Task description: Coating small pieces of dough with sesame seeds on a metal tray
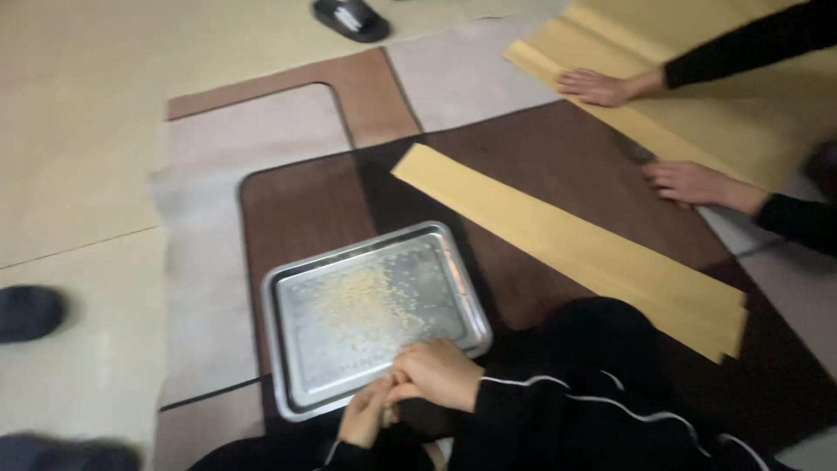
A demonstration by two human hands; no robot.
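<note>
Metal tray (307,288) lies on brown rug (558,166), near-centre, w/ pale grains (366,301) scattered inside. Right hand (438,373) and left hand (366,414) meet over tray's near rim; fingers curled and pressed together, pinched item too blurred to tell. Folded tan paper strip (567,240) lies right of tray. Far right, another person's hands (602,87) flatten a tan sheet (741,113).
</note>
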